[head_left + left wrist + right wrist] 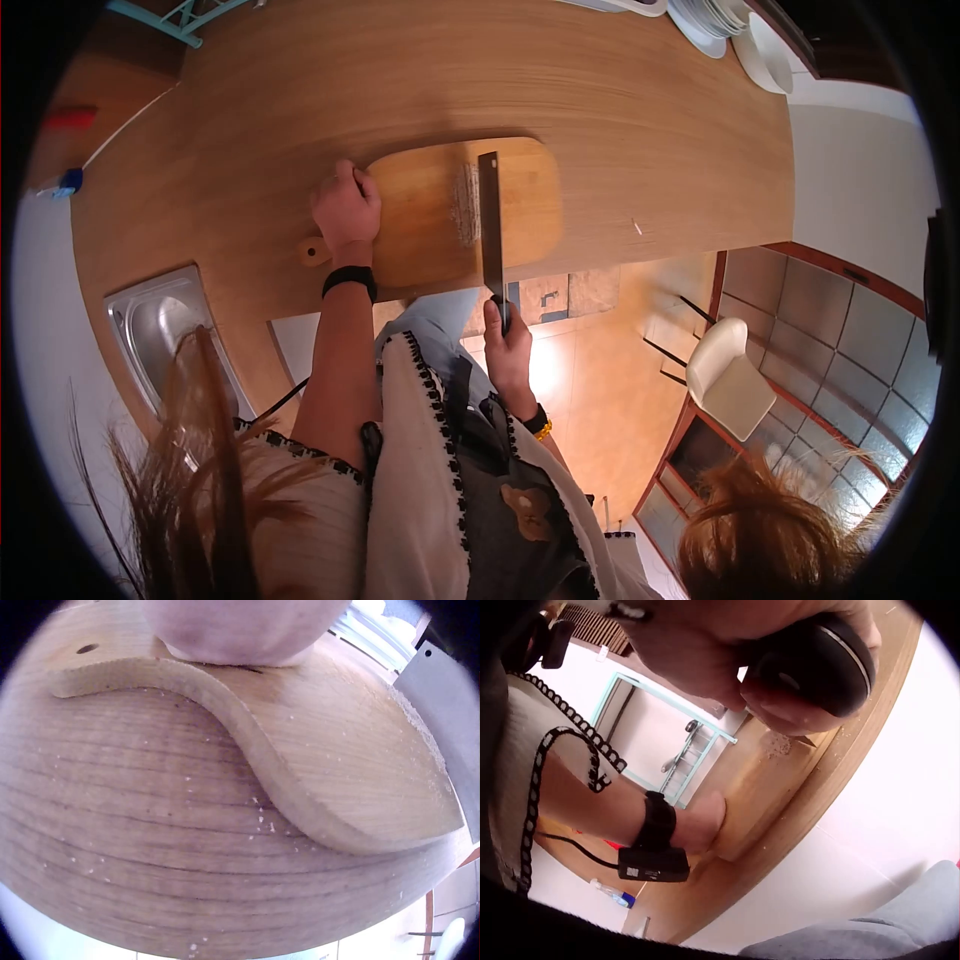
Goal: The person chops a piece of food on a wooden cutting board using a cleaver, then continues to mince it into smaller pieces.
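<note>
Two hands were at work when I checked the feeds.

- Nearest me: right hand [508, 345] just off the counter's near edge, fingers and thumb wrapped tight round the black handle of a cleaver [490, 220]. The right wrist view confirmed the closed grip.
- Blade: rectangular, with a hole near its far corner. It lay on the cutting board [530, 200], its long axis running straight away from the body, from the near edge almost to the far edge.
- Chopped pile [466, 205]: pale and fine, a narrow strip just left of the blade and touching it, on the same near-to-far line. I couldn't tell what it was.
- Left hand [346, 207]: on the board's left end, by the holed handle stub, well apart from the pile. Fingers were tucked under into a loose fist that rested on the wood, with nothing visible in them. A black wrist strap [349, 280] sat behind it.
- Key relation: the pile sat between the blade and the left hand, against the steel and clear of the knuckles. The right hand's blade was the nearer.
- Crumbs were scattered on the wooden counter [150, 825] round the board.
- Left of the body: steel sink [150, 325].
- Far right corner: stacked white plates [705, 18].
</note>
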`<state>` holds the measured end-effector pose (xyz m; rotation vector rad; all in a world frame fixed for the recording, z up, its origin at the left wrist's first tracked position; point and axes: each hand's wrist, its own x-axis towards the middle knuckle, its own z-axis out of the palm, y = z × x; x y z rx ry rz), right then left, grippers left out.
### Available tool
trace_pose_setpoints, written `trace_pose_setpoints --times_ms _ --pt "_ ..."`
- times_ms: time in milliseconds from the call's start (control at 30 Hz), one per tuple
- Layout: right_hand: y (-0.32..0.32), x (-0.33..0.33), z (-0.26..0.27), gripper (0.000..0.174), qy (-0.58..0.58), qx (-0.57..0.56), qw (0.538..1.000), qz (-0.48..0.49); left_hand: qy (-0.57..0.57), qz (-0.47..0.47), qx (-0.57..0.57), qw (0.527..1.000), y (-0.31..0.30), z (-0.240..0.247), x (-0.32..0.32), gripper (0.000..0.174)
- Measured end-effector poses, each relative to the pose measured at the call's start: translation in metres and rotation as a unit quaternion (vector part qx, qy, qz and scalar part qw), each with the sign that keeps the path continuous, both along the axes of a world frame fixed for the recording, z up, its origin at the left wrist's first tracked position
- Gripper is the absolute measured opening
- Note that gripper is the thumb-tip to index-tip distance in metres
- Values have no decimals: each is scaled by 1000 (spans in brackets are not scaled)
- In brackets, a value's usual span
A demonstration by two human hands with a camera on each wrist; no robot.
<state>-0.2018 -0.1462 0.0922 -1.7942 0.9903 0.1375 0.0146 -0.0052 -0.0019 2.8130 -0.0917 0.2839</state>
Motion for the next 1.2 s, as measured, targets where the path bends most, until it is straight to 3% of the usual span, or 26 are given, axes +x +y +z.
trace_pose_setpoints --times_ms 133,367,467,667,933,1067,1200 --pt "-10 -3 5 37 -30 56 997 -50 -18 -3 -9 1000 -1 1 -1 8" --pt "-40 -1 4 39 1 62 996 -63 -46 -16 -21 999 -1 -1 2 8" --pt "-40 2 -2 38 8 100 990 -95 -4 -3 8 1000 0 0 -3 8" --pt "-21 14 -1 38 14 -119 992 30 1 -4 -20 1000 -4 6 -1 10" --pt "12 24 6 33 -33 -46 998 13 -14 -2 -22 1000 1 5 0 10" --pt "-33 22 -6 31 -38 36 998 -37 8 7 12 1000 0 6 0 10" --pt "-105 46 -9 33 -27 -80 986 140 -7 -3 10 1000 0 4 1 8"
